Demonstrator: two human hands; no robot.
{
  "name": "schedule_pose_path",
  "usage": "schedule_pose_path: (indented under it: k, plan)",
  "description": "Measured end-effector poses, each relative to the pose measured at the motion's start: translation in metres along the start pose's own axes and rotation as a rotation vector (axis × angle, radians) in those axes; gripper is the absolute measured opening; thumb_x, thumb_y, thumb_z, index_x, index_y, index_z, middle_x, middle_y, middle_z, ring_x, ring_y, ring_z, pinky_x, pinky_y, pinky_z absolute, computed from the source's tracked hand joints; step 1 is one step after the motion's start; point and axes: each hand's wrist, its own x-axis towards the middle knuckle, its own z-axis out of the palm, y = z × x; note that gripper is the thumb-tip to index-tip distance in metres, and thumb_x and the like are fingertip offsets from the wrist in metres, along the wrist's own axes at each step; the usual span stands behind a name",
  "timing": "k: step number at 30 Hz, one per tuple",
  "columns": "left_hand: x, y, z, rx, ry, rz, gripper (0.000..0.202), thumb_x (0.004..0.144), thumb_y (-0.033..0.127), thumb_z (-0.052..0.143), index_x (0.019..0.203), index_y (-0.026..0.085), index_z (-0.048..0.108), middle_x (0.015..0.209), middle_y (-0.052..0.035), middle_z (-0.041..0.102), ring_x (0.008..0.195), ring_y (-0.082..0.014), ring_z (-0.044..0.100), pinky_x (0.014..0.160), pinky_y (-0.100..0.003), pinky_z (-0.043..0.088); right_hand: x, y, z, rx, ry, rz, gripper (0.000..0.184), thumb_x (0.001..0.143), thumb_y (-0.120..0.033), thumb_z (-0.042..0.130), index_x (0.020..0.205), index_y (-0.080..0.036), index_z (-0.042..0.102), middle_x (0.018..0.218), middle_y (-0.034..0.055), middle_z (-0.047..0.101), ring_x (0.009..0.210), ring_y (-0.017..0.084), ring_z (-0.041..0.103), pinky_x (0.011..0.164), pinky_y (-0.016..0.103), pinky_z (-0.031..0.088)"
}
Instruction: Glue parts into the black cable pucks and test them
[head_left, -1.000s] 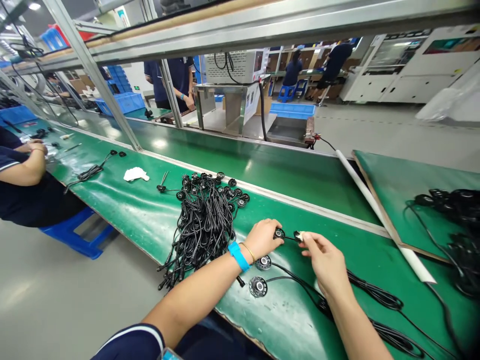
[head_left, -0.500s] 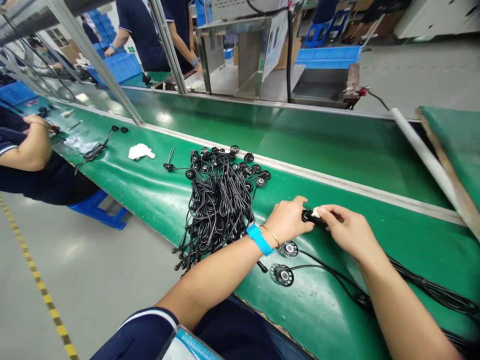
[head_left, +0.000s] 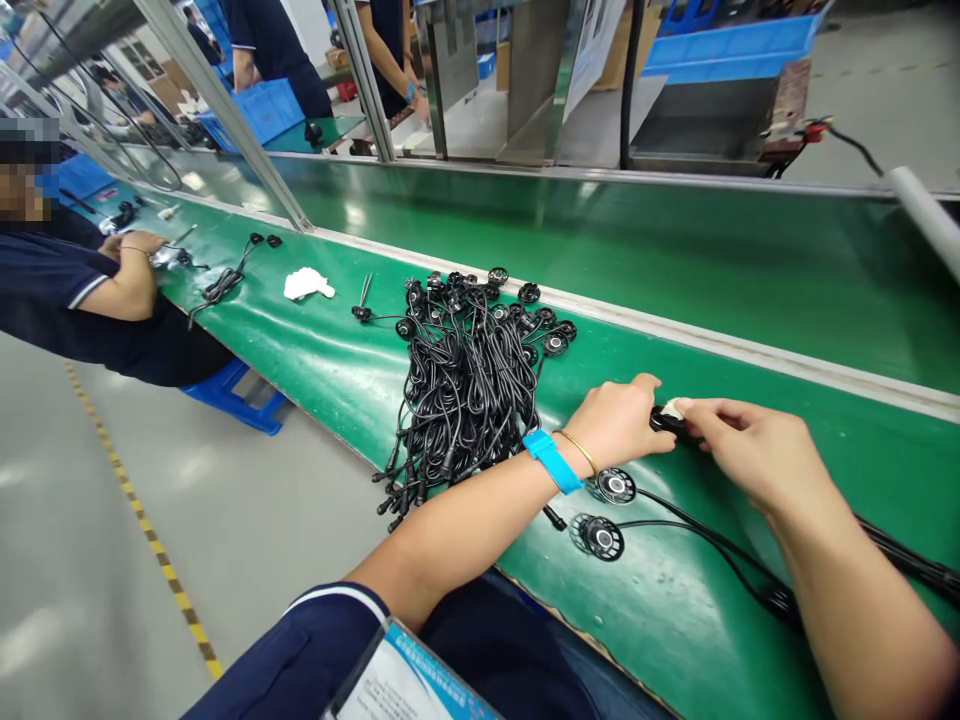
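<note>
My left hand (head_left: 616, 425) and my right hand (head_left: 750, 450) meet over the green bench (head_left: 315, 370), both pinched on one small black round part (head_left: 666, 420). A white bit shows at my right fingertips on that part. Just below my left wrist lie two black disc-shaped parts (head_left: 616, 486) on thin black cables (head_left: 720, 560) that run off to the right. A blue band and a thin bangle sit on my left wrist. To the left lies a big heap of black cables (head_left: 469, 385) with the same round ends.
A co-worker's arm (head_left: 112, 290) rests on the bench at far left. A white cloth (head_left: 306, 285), tweezers (head_left: 364, 295) and a small cable bundle (head_left: 225, 282) lie between. A green conveyor belt (head_left: 675, 270) runs behind, with metal posts and other people beyond.
The two small parts held apart a second ago have come together between my hands. The camera has tipped down and left, so the bench shifted in view.
</note>
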Motion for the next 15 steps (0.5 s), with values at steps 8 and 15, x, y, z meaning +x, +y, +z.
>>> schedule_pose_path:
  k: [8, 15]
  plan:
    - [-0.001, -0.004, 0.001, -0.026, 0.027, 0.039, 0.057, 0.081, 0.029, 0.064, 0.133, 0.011, 0.048, 0.109, -0.0113, 0.074, 0.102, -0.0289, 0.070, 0.089, -0.038, 0.055, -0.020, -0.013, 0.002, -0.337, 0.047, -0.336, 0.038, 0.080, -0.054, 0.048, 0.082, -0.021, 0.068, 0.088, 0.0096, 0.069, 0.083, 0.026, 0.059, 0.069, 0.037, 0.037]
    - [-0.009, -0.003, -0.001, 0.005, 0.012, 0.044, 0.052, 0.083, 0.026, 0.061, 0.131, 0.015, 0.048, 0.112, -0.0091, 0.072, 0.105, -0.0273, 0.070, 0.092, -0.039, 0.055, -0.027, -0.003, 0.003, -0.434, 0.053, -0.519, 0.045, 0.088, -0.061, 0.037, 0.082, -0.026, 0.065, 0.089, 0.0082, 0.066, 0.090, 0.029, 0.058, 0.066, 0.039, 0.041]
